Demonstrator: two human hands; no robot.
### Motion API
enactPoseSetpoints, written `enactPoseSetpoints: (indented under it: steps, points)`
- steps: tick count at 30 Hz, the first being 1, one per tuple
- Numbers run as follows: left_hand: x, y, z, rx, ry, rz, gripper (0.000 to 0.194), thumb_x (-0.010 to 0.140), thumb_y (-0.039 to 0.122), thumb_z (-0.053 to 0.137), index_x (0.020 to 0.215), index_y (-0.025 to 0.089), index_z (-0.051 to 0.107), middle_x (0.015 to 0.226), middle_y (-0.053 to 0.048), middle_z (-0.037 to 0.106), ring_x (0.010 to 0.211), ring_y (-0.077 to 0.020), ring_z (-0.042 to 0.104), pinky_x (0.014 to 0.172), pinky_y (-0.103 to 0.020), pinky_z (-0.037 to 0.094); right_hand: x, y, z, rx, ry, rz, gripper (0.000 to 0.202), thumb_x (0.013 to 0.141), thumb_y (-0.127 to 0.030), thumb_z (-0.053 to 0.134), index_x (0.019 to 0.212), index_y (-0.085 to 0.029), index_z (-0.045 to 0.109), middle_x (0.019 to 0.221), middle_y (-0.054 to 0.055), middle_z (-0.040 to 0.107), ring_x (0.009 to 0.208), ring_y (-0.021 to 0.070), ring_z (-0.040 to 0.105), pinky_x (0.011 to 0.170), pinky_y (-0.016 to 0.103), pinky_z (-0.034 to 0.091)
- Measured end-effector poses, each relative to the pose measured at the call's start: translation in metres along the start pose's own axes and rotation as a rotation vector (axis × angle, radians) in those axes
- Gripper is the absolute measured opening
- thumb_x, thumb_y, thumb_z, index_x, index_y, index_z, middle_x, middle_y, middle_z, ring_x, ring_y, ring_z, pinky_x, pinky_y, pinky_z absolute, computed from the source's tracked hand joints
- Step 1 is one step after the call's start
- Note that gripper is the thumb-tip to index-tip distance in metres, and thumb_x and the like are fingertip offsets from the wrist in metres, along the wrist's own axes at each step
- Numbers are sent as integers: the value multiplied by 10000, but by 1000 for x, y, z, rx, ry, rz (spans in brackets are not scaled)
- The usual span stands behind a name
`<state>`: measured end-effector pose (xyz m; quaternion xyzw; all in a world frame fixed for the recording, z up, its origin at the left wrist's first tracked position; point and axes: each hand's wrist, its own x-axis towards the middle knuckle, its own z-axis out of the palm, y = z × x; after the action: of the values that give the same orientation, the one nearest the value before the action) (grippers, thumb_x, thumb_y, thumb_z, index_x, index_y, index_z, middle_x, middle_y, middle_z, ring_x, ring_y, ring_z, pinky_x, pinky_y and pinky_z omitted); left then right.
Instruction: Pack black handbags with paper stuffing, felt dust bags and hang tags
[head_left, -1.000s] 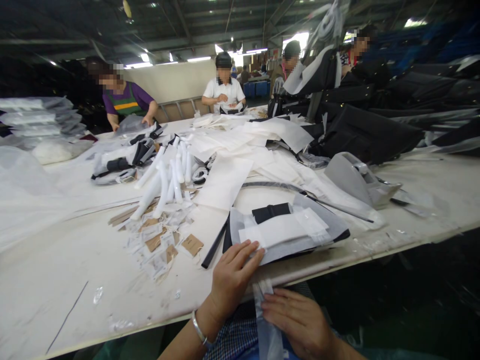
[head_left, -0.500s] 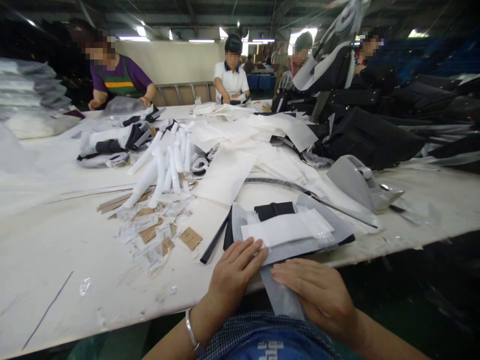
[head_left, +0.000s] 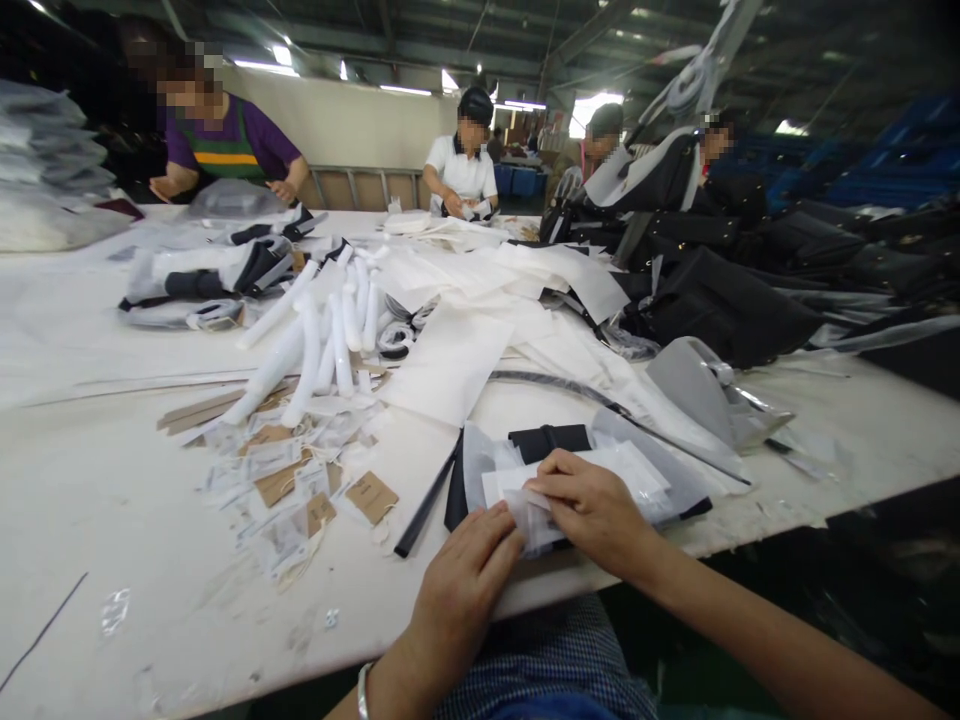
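Note:
A black bag piece [head_left: 549, 441] wrapped in white translucent sheet [head_left: 480, 465] lies at the table's front edge. Across it rests a folded white strip [head_left: 615, 470]. My right hand [head_left: 592, 510] pinches the end of a translucent flap [head_left: 534, 525], folded up over the wrapped piece. My left hand [head_left: 472, 570] lies at the near left edge of the bundle, its fingers extended and pressing on the flap's left side. A black strap [head_left: 427, 495] runs out to the left of the bundle.
Brown tags [head_left: 373, 497] in small clear bags lie left, below white padded tubes [head_left: 304, 360]. Paper sheets [head_left: 450, 355] spread across the middle. Black bags [head_left: 727, 300] pile at the right. Several people work across the table [head_left: 187, 580].
My right hand has moved up from below the table edge onto the bundle, folding the hanging translucent flap over it. My left hand has shifted slightly down. The view has turned a little.

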<state>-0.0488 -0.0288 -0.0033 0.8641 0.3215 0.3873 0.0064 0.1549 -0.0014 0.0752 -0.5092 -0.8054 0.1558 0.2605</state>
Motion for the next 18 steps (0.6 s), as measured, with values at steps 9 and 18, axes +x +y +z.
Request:
enactPoseSetpoints:
  steps: [9, 18]
  points:
    - [-2, 0, -2, 4, 38, 8, 376, 993, 81, 394, 1319, 159, 566, 1195, -96, 681, 1201, -188, 600, 985, -368, 548, 19, 0, -1, -127, -141, 262, 98, 787, -257, 708, 695, -233, 734, 700, -13, 626, 676, 145, 593, 622, 263, 394]
    - [-1, 0, -6, 133, 23, 107, 433, 986, 54, 326, 1301, 166, 602, 1434, -113, 530, 1365, -222, 443, 1004, -363, 526, 32, 2, 1, -194, -218, 269, 119, 829, -331, 685, 766, -229, 680, 771, -24, 673, 699, 144, 601, 629, 252, 361]
